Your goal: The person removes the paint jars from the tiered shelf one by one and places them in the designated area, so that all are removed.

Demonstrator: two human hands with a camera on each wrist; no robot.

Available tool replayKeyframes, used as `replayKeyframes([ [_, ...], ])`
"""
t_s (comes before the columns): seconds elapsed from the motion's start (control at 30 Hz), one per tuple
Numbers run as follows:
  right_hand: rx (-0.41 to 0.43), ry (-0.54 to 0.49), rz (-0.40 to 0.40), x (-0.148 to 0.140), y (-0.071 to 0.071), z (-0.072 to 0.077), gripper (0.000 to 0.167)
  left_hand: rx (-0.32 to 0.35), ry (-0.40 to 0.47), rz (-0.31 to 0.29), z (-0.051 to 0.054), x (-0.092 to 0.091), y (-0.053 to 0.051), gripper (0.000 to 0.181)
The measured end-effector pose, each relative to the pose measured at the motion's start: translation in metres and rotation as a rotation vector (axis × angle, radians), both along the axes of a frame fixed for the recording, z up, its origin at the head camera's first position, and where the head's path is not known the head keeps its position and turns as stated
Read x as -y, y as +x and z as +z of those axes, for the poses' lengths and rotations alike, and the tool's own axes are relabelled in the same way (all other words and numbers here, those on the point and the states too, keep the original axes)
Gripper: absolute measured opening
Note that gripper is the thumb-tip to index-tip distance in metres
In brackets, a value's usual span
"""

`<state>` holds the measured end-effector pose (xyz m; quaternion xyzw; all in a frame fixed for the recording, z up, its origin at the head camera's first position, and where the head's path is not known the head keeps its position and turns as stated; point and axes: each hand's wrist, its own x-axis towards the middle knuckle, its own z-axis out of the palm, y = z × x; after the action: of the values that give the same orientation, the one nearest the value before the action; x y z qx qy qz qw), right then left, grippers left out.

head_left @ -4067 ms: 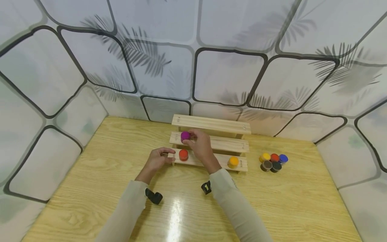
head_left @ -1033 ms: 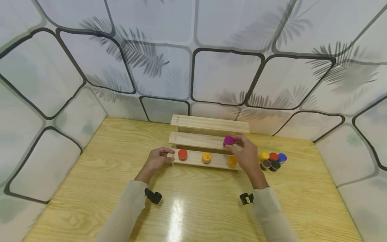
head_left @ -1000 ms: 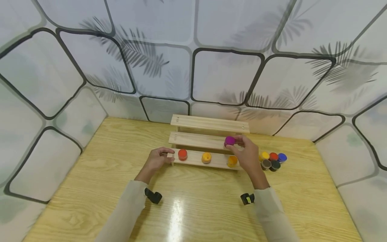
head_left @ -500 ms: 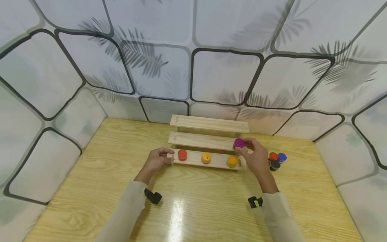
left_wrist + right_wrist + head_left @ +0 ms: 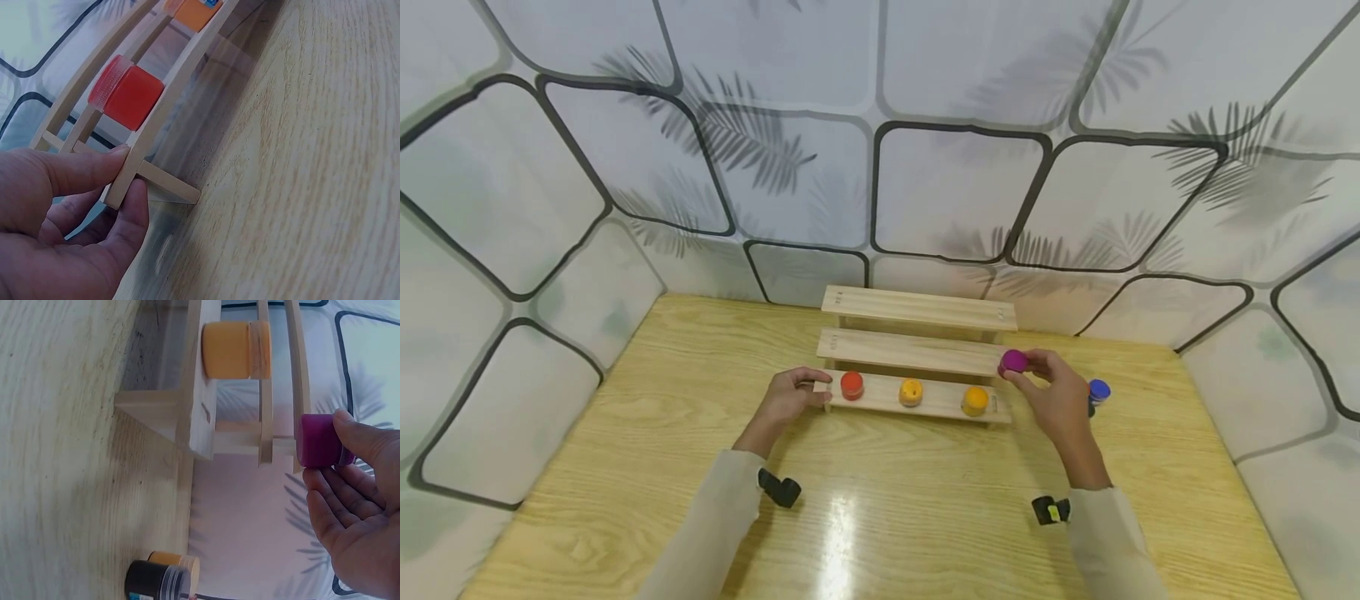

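A three-tier wooden rack (image 5: 917,352) stands near the back of the table. My left hand (image 5: 786,404) pinches the left end of its lowest shelf, thumb above and fingers below in the left wrist view. On that shelf sit a red jar (image 5: 852,385), an orange jar (image 5: 911,392) in the middle and another orange jar (image 5: 975,401) at the right. My right hand (image 5: 1058,398) pinches a purple jar (image 5: 1012,362) by the right end of the middle shelf. Whether that jar touches the rack, I cannot tell.
Right of the rack, a blue-lidded jar (image 5: 1099,390) shows beside my right hand, which covers other jars in the head view. A black jar (image 5: 150,579) and a yellow-orange one (image 5: 192,567) appear low in the right wrist view. A patterned cloth wall (image 5: 962,192) rises behind.
My right hand has carried the purple jar rightward from the middle shelf's left part to its right end. An orange jar formerly behind that arm is visible. My left hand has kept its place.
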<state>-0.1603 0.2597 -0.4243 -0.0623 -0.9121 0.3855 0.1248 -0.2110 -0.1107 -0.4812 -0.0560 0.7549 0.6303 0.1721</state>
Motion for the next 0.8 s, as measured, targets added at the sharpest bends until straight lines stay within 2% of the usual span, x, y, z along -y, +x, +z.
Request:
replayKeyframes([
  [0.4, 0.001, -0.008, -0.024, -0.017, 0.010, -0.006, 0.044, -0.007, -0.017, -0.002, 0.000, 0.000, -0.001, 0.025],
  [0.8, 0.048, 0.008, -0.075, -0.034, 0.020, -0.009, 0.049, -0.010, -0.024, -0.011, -0.001, 0.000, -0.001, 0.027],
])
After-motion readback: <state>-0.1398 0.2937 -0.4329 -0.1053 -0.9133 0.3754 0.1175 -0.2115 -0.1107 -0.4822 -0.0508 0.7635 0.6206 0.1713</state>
